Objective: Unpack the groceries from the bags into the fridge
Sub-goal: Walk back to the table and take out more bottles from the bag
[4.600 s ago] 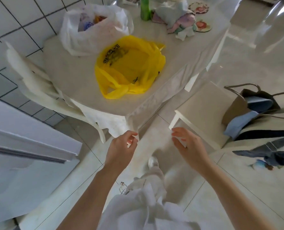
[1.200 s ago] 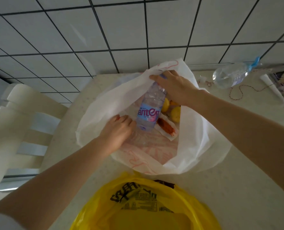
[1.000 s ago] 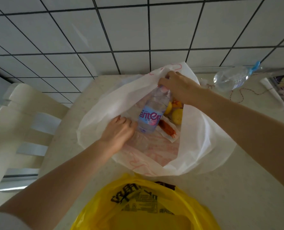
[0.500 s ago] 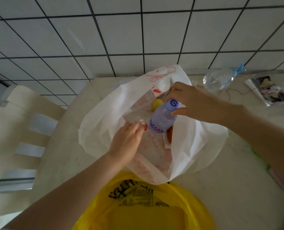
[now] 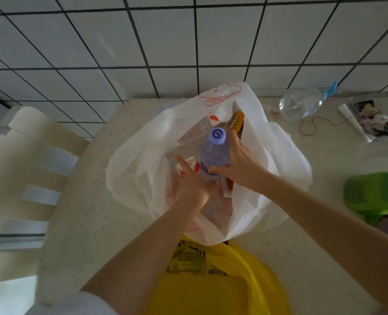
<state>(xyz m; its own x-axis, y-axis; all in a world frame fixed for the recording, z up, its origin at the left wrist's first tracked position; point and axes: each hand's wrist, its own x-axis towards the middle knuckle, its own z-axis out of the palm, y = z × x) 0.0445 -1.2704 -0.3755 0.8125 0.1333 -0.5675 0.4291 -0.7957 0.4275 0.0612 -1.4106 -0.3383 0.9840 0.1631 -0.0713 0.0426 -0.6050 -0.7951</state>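
An open white plastic bag (image 5: 138, 169) stands on the table against the tiled wall. Inside it my right hand (image 5: 240, 169) grips the body of a clear water bottle (image 5: 214, 151), which is upright with its blue cap toward the camera. My left hand (image 5: 188, 187) reaches into the bag beside the bottle's base, fingers extended, the index finger touching a clear pack with a red and white label (image 5: 189, 165). An orange snack packet (image 5: 235, 121) and a clear plastic container (image 5: 199, 130) lie deeper in the bag. A yellow bag (image 5: 222, 283) lies nearer to me.
A white plastic chair (image 5: 25, 169) stands at the table's left side. At the back right lie a clear bottle on its side (image 5: 302, 105), a string and a plastic sleeve with pictures (image 5: 374, 121). A green object (image 5: 374, 196) sits at the right edge.
The bottle has been tipped from lying to upright and lifted in the bag. My right hand has shifted from its cap down to its body. My left hand has slid further in.
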